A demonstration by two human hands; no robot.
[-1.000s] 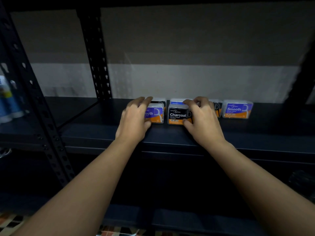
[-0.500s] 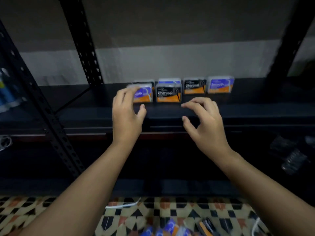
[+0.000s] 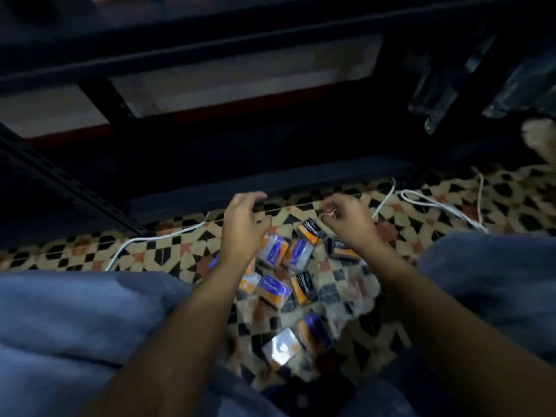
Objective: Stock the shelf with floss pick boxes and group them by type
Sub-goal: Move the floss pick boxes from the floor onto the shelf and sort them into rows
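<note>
At nine o'clock a perforated shelf upright (image 3: 60,188) slants down to the patterned tile floor (image 3: 168,251), a white cable (image 3: 156,237) trailing past it. The left hand (image 3: 242,228) hovers with loosely curled fingers, holding nothing, above scattered floss pick boxes (image 3: 288,266) — blue-and-orange ones and black ones at centre, labels too blurred to read. The right hand (image 3: 349,222) hovers likewise, toward one o'clock — bare tile lies beyond.

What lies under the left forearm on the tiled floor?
The left forearm crosses the floss pick boxes on the patterned tiles. A blue box edge peeks out; anything beneath is hidden.
</note>
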